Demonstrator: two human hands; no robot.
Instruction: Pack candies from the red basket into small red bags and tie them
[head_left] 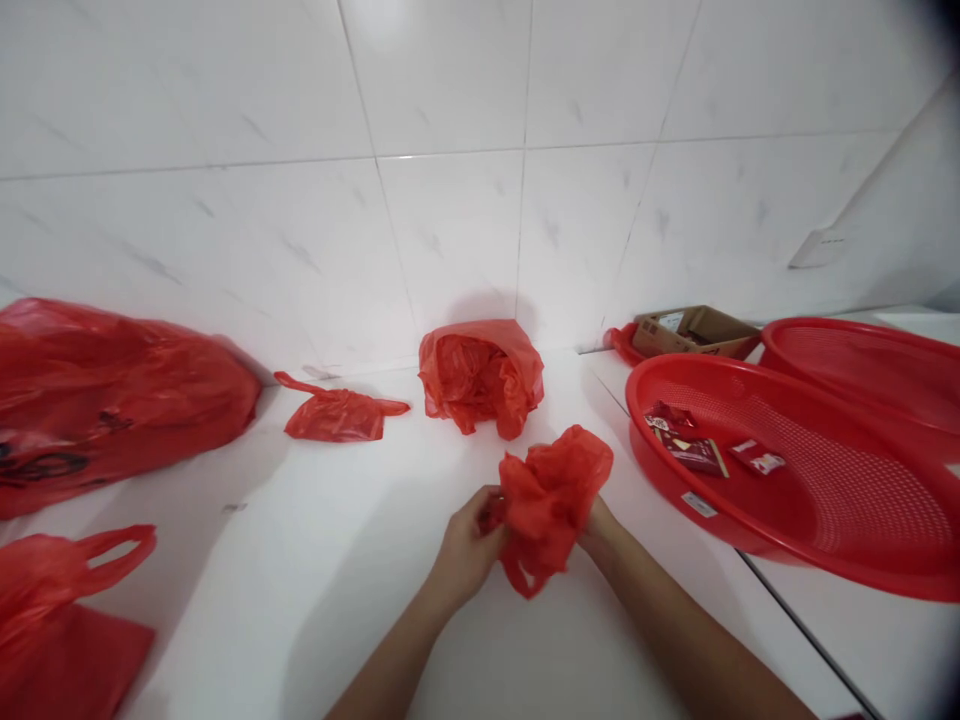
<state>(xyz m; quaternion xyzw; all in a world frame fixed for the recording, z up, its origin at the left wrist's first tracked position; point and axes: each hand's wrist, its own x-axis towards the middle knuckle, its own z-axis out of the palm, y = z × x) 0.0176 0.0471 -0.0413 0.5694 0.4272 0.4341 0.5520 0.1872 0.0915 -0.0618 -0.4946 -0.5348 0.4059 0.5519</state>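
A crumpled red plastic bag [551,505] is held up over the white tabletop, between both hands. My left hand [474,540] has its fingers closed on the bag's left edge. Behind the bag's right side is my right hand [596,520]; its fingers are hidden by the plastic. Just beyond, against the wall, stands a larger red bag [480,375] with its mouth facing me and crumpled red plastic inside. Left of it lies a small flat red bag [337,415] with its handles spread.
On the right, a red plastic basket [810,545] holds several small wrapped packets [694,452]. A second red basket [870,350] and a cardboard box [701,330] stand behind it. Big red bags [127,390] lie at the left. A tiled wall [450,230] closes the back.
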